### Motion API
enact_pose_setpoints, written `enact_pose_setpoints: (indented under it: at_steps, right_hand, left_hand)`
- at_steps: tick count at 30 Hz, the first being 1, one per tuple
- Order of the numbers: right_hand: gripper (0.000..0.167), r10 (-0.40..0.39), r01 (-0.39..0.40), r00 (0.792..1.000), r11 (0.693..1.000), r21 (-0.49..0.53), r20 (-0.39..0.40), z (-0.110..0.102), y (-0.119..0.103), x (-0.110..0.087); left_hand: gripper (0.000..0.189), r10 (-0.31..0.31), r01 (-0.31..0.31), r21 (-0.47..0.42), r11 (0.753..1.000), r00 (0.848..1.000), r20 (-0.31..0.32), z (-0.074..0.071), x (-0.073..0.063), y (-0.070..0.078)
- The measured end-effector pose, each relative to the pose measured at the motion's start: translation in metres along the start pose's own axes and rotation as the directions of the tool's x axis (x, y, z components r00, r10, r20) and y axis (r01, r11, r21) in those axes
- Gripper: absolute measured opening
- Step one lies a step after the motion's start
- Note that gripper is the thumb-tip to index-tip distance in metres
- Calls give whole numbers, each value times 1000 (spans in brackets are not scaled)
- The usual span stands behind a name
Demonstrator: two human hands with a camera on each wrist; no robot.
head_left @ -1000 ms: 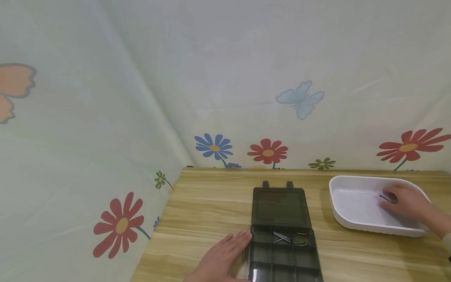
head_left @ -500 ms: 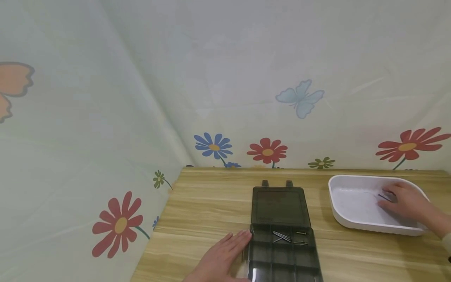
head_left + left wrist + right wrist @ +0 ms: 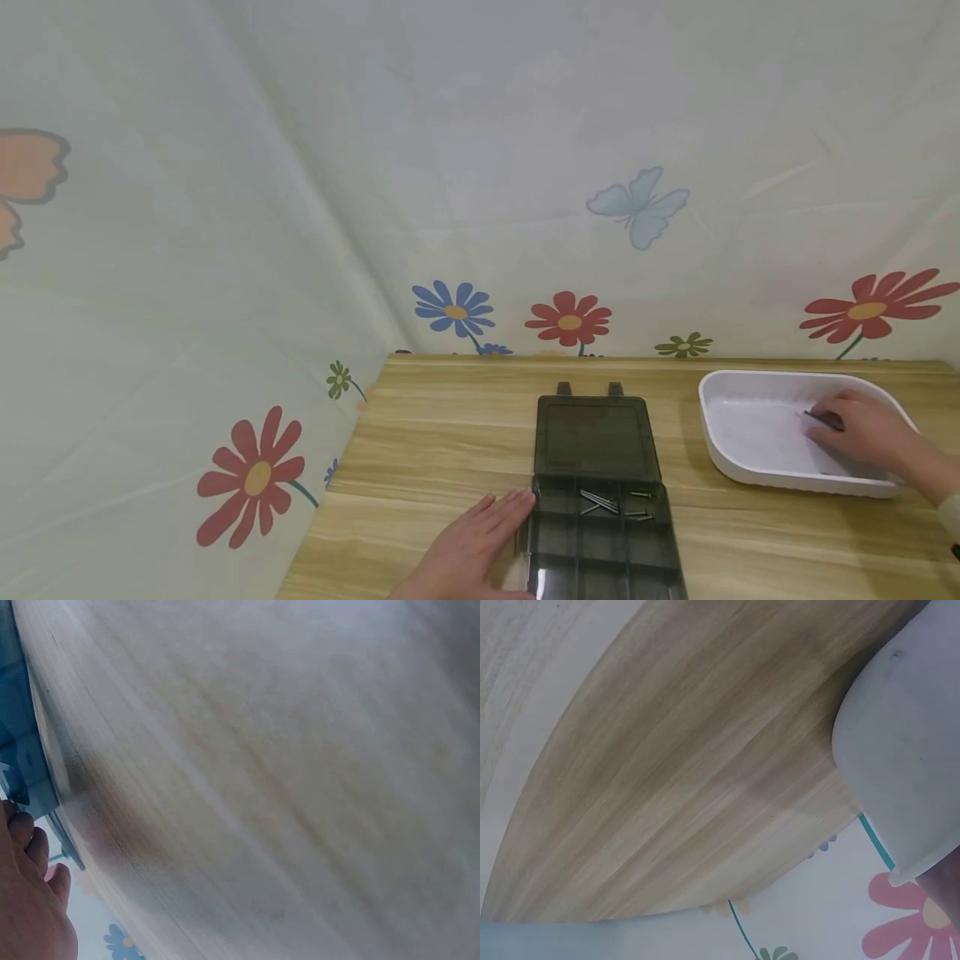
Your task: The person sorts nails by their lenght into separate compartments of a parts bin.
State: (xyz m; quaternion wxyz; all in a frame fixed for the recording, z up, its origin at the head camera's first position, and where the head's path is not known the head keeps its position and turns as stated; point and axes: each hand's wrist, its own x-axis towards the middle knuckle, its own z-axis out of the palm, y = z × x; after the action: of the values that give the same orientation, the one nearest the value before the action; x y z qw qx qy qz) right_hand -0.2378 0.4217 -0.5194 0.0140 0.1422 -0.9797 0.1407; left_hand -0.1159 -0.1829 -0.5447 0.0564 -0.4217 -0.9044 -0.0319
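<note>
My left hand (image 3: 472,546) lies along the left side of a dark see-through compartment box (image 3: 553,533), straight fingertips at its edge. Hinged back, the box's lid (image 3: 596,437) lies flat on the table behind it. Several long thin nails (image 3: 598,502) cross each other in the back middle compartment, and a few shorter screw-like pieces (image 3: 640,516) lie to their right. Inside a white tray (image 3: 795,482), my right hand (image 3: 870,429) pinches thin dark nails (image 3: 817,418) between thumb and fingers. How many it holds I cannot tell. The tray's outer wall hides most of that hand in the right wrist view.
The wood-grain table (image 3: 442,442) carries both containers, with bare wood between box and tray. A pale cloth (image 3: 487,167) printed with flowers and butterflies hangs behind the table and along its left side. Dark latches (image 3: 564,389) stick out from the lid's far edge.
My right fingers have shifted slightly in the tray, and the dark piece between them looks thicker and lies at a slightly different angle. The left hand and box hold still.
</note>
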Motion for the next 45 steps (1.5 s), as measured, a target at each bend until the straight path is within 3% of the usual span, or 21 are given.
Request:
enact_pose_setpoints:
  at_steps: [7, 14, 29, 36, 45]
  right_hand:
    - [22, -12, 12, 1000, 1000, 18, -23, 4, 1, 2]
    - [16, -78, 78, 995, 997, -4, -62, 7, 3, 1]
    - [18, -72, 72, 995, 997, 2, 71, 7, 2, 5]
    - [22, -132, 134, 991, 989, -66, 29, 13, 0, 4]
    - [15, -88, 88, 996, 996, -10, 16, 6, -7, 6]
  left_hand:
    - [111, -1, 1, -3, 1000, 1000, 0, 0, 0, 0]
    - [110, -4, 4, -7, 1000, 1000, 8, -1, 0, -1]
    - [109, -9, 9, 0, 1000, 1000, 6, -2, 0, -1]
    - [107, -15, 15, -19, 1000, 1000, 18, 0, -1, -1]
    - [108, 6, -6, 29, 1000, 1000, 4, 2, -1, -1]
